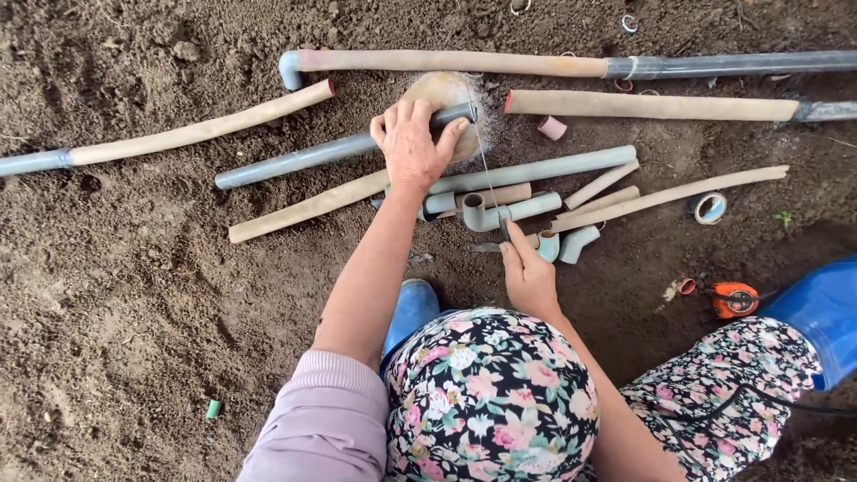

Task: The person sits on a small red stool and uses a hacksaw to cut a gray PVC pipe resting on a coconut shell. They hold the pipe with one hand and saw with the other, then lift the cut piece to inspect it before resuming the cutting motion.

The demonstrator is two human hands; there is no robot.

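My left hand (411, 143) is closed around a grey plastic pipe (303, 157), pressing its right end onto a rounded tan stone (439, 87) on the soil. My right hand (527, 268) grips the dark handle of a thin saw (486, 170). Its narrow blade runs away from me to the pipe's end beside the stone. Pale dust lies around that end. Between my hands lie short pipe pieces and a grey elbow fitting (478, 212).
Several long tan and grey pipes (446, 62) lie across the dark soil. A tape roll (710, 207), an orange tape measure (734, 299), a pink cap (552, 128) and a small green piece (213, 409) lie about. My blue boots (826, 312) and floral trousers are below.
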